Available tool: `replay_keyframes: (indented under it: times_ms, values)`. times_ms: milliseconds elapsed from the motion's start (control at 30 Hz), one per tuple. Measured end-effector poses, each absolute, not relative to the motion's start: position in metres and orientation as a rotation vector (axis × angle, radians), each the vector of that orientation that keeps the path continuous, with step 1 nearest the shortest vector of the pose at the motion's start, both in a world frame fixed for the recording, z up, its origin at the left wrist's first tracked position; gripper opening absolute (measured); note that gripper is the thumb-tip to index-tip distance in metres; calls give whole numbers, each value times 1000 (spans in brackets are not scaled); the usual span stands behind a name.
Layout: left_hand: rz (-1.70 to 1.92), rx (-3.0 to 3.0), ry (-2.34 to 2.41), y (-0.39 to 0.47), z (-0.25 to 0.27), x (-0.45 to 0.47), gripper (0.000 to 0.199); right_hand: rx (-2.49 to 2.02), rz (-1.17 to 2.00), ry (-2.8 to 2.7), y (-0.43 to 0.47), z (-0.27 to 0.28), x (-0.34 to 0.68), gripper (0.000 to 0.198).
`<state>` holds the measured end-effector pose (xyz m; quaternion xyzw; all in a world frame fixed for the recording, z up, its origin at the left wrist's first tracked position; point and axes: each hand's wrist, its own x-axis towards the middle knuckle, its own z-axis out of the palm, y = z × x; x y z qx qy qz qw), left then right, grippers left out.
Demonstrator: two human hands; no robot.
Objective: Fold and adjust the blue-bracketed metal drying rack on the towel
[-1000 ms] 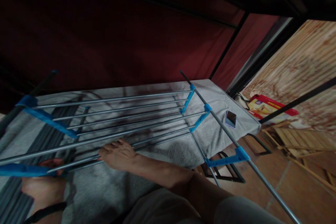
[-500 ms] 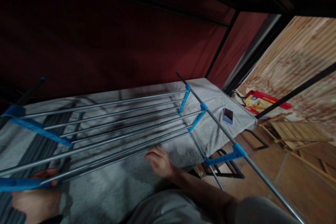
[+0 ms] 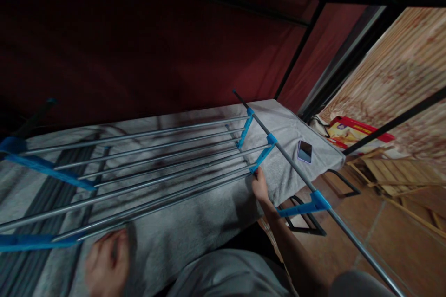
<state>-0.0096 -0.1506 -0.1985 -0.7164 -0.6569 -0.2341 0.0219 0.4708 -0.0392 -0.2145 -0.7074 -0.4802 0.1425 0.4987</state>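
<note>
A drying rack of grey metal rods [image 3: 167,176] and blue plastic brackets lies across a grey cloth-covered surface [image 3: 167,232]. My right hand [image 3: 260,188] is at the right side, fingers closed around the lower end of a blue bracket [image 3: 264,154] where the rods meet it. My left hand [image 3: 108,262] is just below the front rods at the left, its fingers curled in with nothing visible in them. Close to it is the front left blue bracket [image 3: 38,242]. A long upright rod [image 3: 296,167] runs down the right side through another blue bracket [image 3: 304,206].
Several loose dark rods [image 3: 52,195] lie on the cloth under the rack's left end. A phone [image 3: 304,151] rests right of the rack. Beyond are a red and yellow box [image 3: 358,130], a folded wooden piece [image 3: 393,176] on the tiled floor and a dark red wall [image 3: 156,65].
My right hand has moved right and up, from the front rods' middle to the bracket, and closed there. My left hand has let go of the front left bracket and shifted right.
</note>
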Motion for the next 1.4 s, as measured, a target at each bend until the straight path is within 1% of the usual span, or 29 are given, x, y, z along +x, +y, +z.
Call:
replay_keyframes:
  times_ms: [67,167,300,400,767,1200,1400]
  values:
    - [-716,-2172,-2042,-141,-192,11,46,-1695,376,-1205,-36,-215,474,33]
    - [-557,-2312,-1931,-118,-184,31,48,-1693,387,-1230,-37,-216,475,33]
    - [-469,-2413,-1857,-92,-187,34,50,-1688,392,-1261,-40,-216,475,40]
    - [-446,-2443,-1891,-82,-192,28,47,-1723,331,-1255,-38,-217,472,44]
    - [-460,-2431,-1890,-81,-189,27,45,-1833,121,-1215,-33,-222,460,26]
    - [-261,-2580,-1765,-74,-191,19,46,-1850,96,-1157,-30,-224,457,26]
    - [-196,-2671,-1675,-69,-187,15,48,-1860,105,-1173,-30,-222,457,22]
